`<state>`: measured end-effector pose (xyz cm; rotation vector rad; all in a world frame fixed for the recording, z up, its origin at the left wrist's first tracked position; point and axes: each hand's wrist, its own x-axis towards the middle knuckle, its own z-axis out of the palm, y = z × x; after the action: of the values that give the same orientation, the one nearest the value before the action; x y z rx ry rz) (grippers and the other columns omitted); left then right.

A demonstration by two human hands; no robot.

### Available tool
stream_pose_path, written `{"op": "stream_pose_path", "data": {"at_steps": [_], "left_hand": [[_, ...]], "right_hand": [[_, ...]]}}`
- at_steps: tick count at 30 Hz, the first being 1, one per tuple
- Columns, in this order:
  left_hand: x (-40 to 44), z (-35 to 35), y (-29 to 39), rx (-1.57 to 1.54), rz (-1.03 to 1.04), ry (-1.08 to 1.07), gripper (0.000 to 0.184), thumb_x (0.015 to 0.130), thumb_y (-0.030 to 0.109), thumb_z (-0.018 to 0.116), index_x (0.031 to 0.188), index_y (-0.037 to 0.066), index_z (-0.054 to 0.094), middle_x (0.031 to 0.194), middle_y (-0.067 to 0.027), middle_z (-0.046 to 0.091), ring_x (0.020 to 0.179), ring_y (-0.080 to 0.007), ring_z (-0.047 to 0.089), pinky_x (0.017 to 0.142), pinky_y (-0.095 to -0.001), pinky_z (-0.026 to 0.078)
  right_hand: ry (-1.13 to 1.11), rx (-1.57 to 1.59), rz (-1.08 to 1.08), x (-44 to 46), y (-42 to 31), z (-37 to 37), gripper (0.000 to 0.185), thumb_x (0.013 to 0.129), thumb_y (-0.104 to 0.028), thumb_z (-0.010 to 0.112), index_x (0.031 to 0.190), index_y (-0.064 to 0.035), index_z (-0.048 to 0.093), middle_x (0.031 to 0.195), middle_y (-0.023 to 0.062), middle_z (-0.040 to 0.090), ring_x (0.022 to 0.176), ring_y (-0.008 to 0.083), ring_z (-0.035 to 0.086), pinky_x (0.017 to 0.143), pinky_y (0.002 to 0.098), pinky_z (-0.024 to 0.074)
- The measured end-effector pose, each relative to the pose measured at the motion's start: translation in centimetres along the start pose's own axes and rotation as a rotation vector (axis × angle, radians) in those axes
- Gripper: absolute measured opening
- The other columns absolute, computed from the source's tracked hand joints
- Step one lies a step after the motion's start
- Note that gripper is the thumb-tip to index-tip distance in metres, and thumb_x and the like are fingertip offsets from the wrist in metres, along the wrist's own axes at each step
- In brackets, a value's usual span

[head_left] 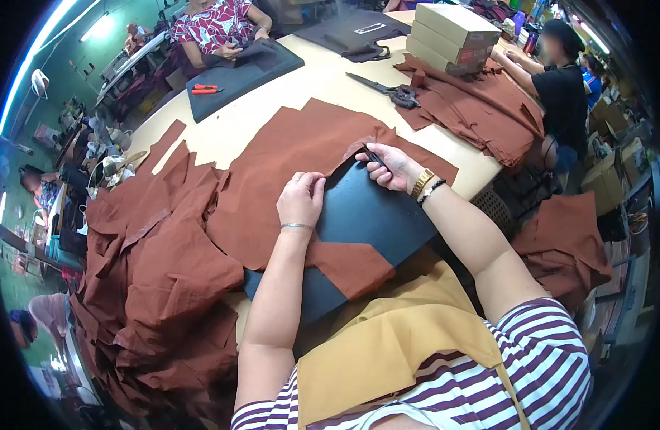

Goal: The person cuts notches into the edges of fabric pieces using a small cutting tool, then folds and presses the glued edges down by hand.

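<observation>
Rust-brown cloth [265, 172] lies over the table and partly over a dark blue board [380, 215] in front of me. My left hand [301, 201] pinches the cloth's edge at the board's upper left. A small dark tool sits in my right hand [391, 167], its tip at the cloth's raised edge; its exact kind is hard to make out. A flap of the same cloth [351, 266] lies across the lower part of the board.
Heaped brown cloth [158, 272] hangs at the left. Large scissors [391, 91], stacked boxes [452, 36] and folded brown cloth [480, 115] lie at the upper right. A red cutter [206, 89] rests on another dark board [244, 79]. Two people work across the table.
</observation>
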<state>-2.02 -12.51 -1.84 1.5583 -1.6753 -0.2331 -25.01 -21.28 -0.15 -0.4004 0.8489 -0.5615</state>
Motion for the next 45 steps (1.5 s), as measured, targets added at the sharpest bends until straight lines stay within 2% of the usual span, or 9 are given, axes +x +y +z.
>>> {"op": "stream_pose_path", "data": {"at_steps": [8,16,22,34,40,42,43,44,45], "left_hand": [[0.0,-0.1,0.1,-0.008,0.011,0.014,0.01,0.088,0.024,0.065,0.088,0.015,0.069,0.087,-0.0031,0.065,0.079,-0.024,0.066,0.068,-0.0377,0.053],[0.1,0.0,-0.2,-0.012,0.005,0.009,0.01,0.088,0.024,0.065,0.087,0.015,0.069,0.087,-0.0035,0.065,0.079,-0.0246,0.066,0.068,-0.0382,0.053],[0.0,0.0,-0.2,0.009,0.01,0.001,0.011,0.088,0.024,0.065,0.088,0.015,0.069,0.088,-0.0038,0.066,0.079,-0.0248,0.066,0.068,-0.038,0.053],[0.1,-0.3,0.2,0.013,-0.014,-0.015,0.011,0.088,0.024,0.065,0.089,0.014,0.069,0.087,-0.0034,0.065,0.079,-0.023,0.066,0.069,-0.0368,0.053],[0.0,-0.5,0.4,0.014,-0.038,-0.043,0.013,0.088,0.025,0.065,0.091,0.013,0.069,0.089,-0.0049,0.066,0.081,-0.0237,0.066,0.071,-0.0372,0.053],[0.2,-1.1,0.6,-0.018,-0.077,-0.132,0.019,0.089,0.028,0.066,0.096,0.011,0.07,0.095,-0.0079,0.067,0.084,-0.0253,0.067,0.075,-0.0372,0.053],[0.5,-1.8,0.8,-0.091,-0.088,-0.187,0.025,0.09,0.026,0.065,0.102,0.004,0.07,0.097,-0.0122,0.068,0.083,-0.0241,0.069,0.077,-0.0336,0.054],[0.8,-2.9,1.1,-0.165,-0.104,-0.239,0.026,0.09,0.024,0.066,0.103,0.002,0.069,0.101,-0.0138,0.068,0.085,-0.0252,0.069,0.078,-0.033,0.054],[1.3,-4.0,0.9,-0.106,-0.051,-0.333,0.026,0.088,0.025,0.067,0.103,0.003,0.069,0.105,-0.0139,0.067,0.09,-0.0259,0.068,0.081,-0.0334,0.053]], "right_hand": [[0.047,-0.041,-0.095,-0.4,0.9,0.0,0.032,0.105,-0.035,0.039,0.106,-0.0069,0.054,0.066,-0.0047,0.04,0.047,0.0021,0.032,0.035,0.015,0.0257],[0.029,-0.022,-0.025,-0.8,0.6,0.0,0.034,0.104,-0.039,0.041,0.103,-0.0085,0.055,0.065,-0.005,0.041,0.047,0.0021,0.033,0.035,0.0149,0.026],[0.02,-0.048,-0.13,-0.7,1.3,-0.4,0.032,0.104,-0.038,0.042,0.105,-0.0075,0.054,0.065,-0.0048,0.041,0.048,0.0023,0.033,0.035,0.0155,0.0256],[0.004,-0.041,0.003,-0.6,0.5,0.2,0.032,0.103,-0.037,0.042,0.105,-0.0073,0.054,0.064,-0.0047,0.04,0.048,0.0024,0.034,0.036,0.0149,0.0262],[0.042,-0.094,-0.182,-1.2,1.8,0.2,0.03,0.104,-0.035,0.042,0.104,-0.0071,0.054,0.064,-0.0055,0.037,0.049,0.0032,0.031,0.039,0.0166,0.0259],[0.128,-0.277,-0.403,-2.8,2.1,0.0,0.032,0.102,-0.038,0.046,0.105,-0.0081,0.055,0.064,-0.0052,0.04,0.05,0.0034,0.031,0.04,0.0183,0.0258],[0.213,-0.386,-0.525,-3.9,1.5,-0.4,0.033,0.101,-0.041,0.05,0.102,-0.0089,0.058,0.064,-0.0052,0.041,0.05,0.003,0.033,0.041,0.0181,0.027],[0.375,-0.488,-0.666,-4.4,1.0,-1.3,0.036,0.1,-0.041,0.051,0.097,-0.0076,0.062,0.064,-0.0053,0.044,0.05,0.0032,0.038,0.043,0.0206,0.0285],[0.56,-0.848,-0.891,-3.1,-0.4,-5.1,0.037,0.099,-0.038,0.052,0.095,-0.0036,0.065,0.067,0.0038,0.056,0.054,0.0136,0.052,0.049,0.0291,0.0396]]}}
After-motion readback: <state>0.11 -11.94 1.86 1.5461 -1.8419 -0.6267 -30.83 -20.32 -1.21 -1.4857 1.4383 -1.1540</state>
